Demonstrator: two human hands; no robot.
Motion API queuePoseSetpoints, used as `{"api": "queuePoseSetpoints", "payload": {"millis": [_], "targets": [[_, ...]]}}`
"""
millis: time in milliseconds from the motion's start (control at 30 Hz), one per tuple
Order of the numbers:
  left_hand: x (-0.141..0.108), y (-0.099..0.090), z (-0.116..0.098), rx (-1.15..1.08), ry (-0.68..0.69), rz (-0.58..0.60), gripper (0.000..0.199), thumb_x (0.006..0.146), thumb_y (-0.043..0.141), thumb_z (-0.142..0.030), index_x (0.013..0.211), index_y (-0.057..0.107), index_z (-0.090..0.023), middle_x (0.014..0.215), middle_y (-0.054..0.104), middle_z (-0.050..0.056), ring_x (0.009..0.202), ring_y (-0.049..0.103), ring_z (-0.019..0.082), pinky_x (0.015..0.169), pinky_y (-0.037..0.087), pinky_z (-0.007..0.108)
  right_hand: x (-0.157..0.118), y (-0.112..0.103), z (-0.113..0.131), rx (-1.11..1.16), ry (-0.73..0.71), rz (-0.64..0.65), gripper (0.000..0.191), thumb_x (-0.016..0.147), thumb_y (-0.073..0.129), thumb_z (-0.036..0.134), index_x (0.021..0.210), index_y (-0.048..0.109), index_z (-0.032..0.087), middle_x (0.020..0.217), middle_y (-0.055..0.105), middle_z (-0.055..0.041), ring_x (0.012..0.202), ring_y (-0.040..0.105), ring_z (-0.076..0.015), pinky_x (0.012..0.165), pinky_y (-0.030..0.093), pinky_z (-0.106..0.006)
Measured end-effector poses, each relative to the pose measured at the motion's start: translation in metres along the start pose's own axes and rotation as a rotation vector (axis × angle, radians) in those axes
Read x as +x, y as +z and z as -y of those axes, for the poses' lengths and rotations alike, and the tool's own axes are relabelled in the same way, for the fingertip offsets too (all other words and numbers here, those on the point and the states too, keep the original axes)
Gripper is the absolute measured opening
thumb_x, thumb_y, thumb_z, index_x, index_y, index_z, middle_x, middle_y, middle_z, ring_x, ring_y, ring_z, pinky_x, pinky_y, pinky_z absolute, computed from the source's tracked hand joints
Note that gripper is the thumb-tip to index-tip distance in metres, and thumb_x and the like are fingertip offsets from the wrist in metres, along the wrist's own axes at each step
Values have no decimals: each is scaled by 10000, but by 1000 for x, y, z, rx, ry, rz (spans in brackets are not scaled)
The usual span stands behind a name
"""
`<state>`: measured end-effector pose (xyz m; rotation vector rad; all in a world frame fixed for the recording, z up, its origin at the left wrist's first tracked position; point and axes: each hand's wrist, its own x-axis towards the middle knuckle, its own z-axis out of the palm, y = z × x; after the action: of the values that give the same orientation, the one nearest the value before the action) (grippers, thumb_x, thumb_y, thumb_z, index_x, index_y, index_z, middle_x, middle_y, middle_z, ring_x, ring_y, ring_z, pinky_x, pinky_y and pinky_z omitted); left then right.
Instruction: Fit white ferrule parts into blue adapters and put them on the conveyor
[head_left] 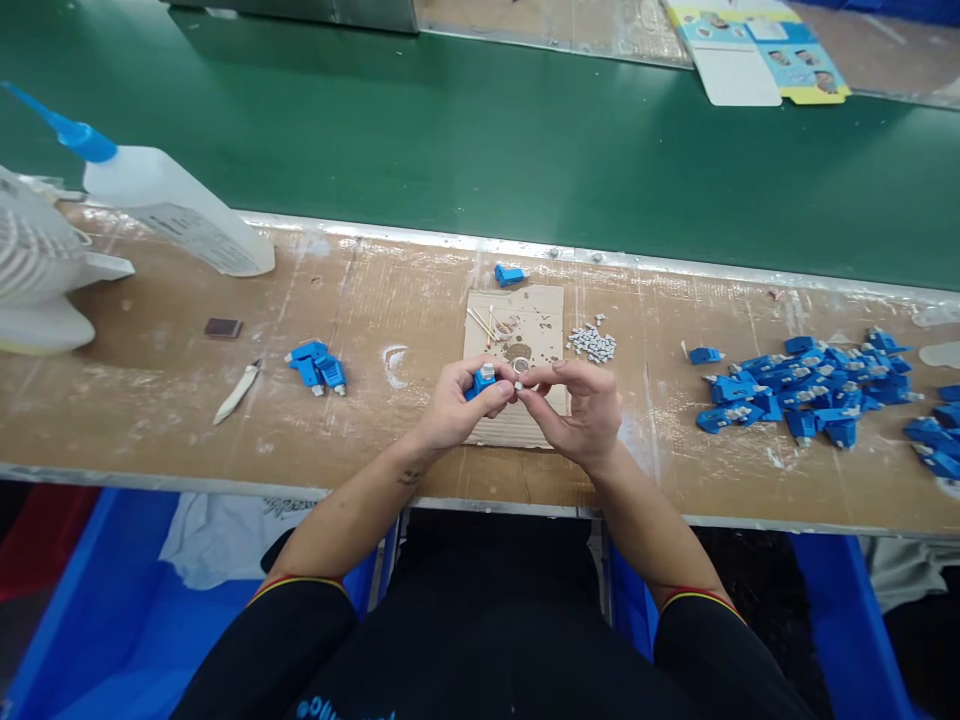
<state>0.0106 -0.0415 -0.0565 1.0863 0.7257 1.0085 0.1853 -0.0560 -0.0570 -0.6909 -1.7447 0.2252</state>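
A blue plastic part (480,381) with a grey tip is gripped in my left hand (455,402), above the near half of a cardboard piece (517,432). My right hand (581,412) pinches a tiny grey piece (518,386) between thumb and forefinger, close against my left fingertips. Whether the grey piece touches the blue part cannot be made out. Just beyond the fingers, a small round dish (520,366) sits on the stained cardboard. Matchstick-like sticks (484,325) lie on its far left. Right of the cardboard is a heap of small grey pieces (592,343).
One blue part (510,275) lies behind the cardboard, several more (316,367) to the left, and a large pile (810,385) to the right. A pen-like tool (237,393), a dark block (223,328) and a blue-nozzled bottle (180,205) are at left. A green belt (465,140) runs behind.
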Motion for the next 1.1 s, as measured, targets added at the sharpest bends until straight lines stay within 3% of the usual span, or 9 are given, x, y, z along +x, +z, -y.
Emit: {"api": "queuePoseSetpoints", "payload": {"millis": [200, 400, 633, 733, 900, 1100], "targets": [[-1, -1, -2, 96, 36, 12, 450, 827, 844, -598, 821, 719, -166, 635, 626, 0, 518, 461, 80, 512, 400, 235, 3, -3, 0, -38, -46, -4, 493, 930, 744, 67, 1365, 616, 261, 913, 828, -14, 773, 787, -167, 669, 675, -281], [1, 0, -2, 68, 18, 15, 431, 803, 854, -571, 776, 687, -174, 630, 640, 3, 493, 451, 77, 474, 376, 223, 9, -10, 1, -36, -8, 125, 312, 943, 735, 81, 1176, 761, 287, 962, 833, -24, 847, 793, -176, 727, 669, -310], [5, 1, 3, -25, -36, 4, 398, 758, 869, -513, 755, 656, -177, 561, 544, -30, 490, 426, 79, 485, 331, 234, 15, -18, -1, -88, 61, 213, 108, 992, 695, 139, 1036, 745, 223, 908, 799, -48, 778, 748, -159, 633, 607, -276], [10, -6, -3, -191, -83, -97, 368, 696, 857, -464, 801, 630, -194, 596, 530, -33, 507, 444, 91, 486, 306, 231, 23, -33, -15, -145, 124, 360, 97, 1013, 666, 166, 1041, 739, 223, 921, 792, -40, 782, 722, -155, 653, 580, -281], [19, -28, -14, -414, -128, -349, 244, 693, 684, -357, 836, 533, -229, 692, 554, -9, 545, 482, 117, 489, 306, 235, 30, -50, -45, -402, 172, 731, 161, 1040, 606, 229, 1005, 764, 224, 938, 785, -63, 858, 704, -194, 718, 543, -314], [21, -31, -10, -431, -127, -404, 166, 721, 599, -244, 852, 498, -227, 729, 572, -4, 565, 522, 120, 510, 347, 237, 25, -39, -59, -502, 159, 864, 213, 1046, 582, 213, 999, 790, 217, 924, 777, -67, 851, 693, -188, 698, 497, -300]]}}
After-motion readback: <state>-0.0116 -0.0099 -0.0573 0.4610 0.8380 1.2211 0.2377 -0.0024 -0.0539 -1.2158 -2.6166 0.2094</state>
